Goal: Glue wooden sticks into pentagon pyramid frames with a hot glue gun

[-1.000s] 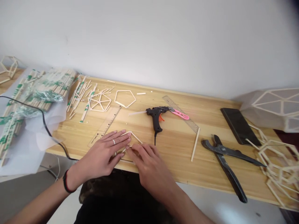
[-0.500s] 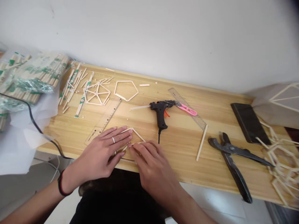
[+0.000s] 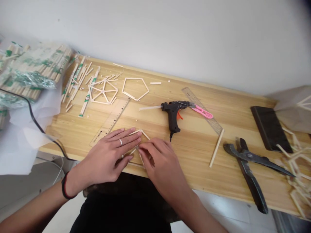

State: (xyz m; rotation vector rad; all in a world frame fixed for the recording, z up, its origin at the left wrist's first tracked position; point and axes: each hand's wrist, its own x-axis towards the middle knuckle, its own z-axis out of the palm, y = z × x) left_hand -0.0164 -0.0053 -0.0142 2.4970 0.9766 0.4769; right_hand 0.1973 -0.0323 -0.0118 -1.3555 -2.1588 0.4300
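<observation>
A frame of thin wooden sticks lies near the table's front edge, mostly hidden under my hands. Across its left side my left hand rests flat, fingers stretched out and pressing down on the sticks. My right hand is closed in a pinch at the frame's middle, where a wooden stick ends at its fingertips; the fingers partly cover it. Behind my hands lie a five-sided stick frame and a spoked stick frame. A clear ruler runs to the left hand's fingers.
A black glue gun with a pink-handled cutter lies behind my right hand, by a second ruler. Rightward are a loose stick, black pliers, a dark box and stick structures. Bagged sticks fill the left.
The view has shifted slightly. My right fingers have closed into a tighter pinch at the frame's middle, and the stick seen under them is now mostly covered. My left hand stays flat.
</observation>
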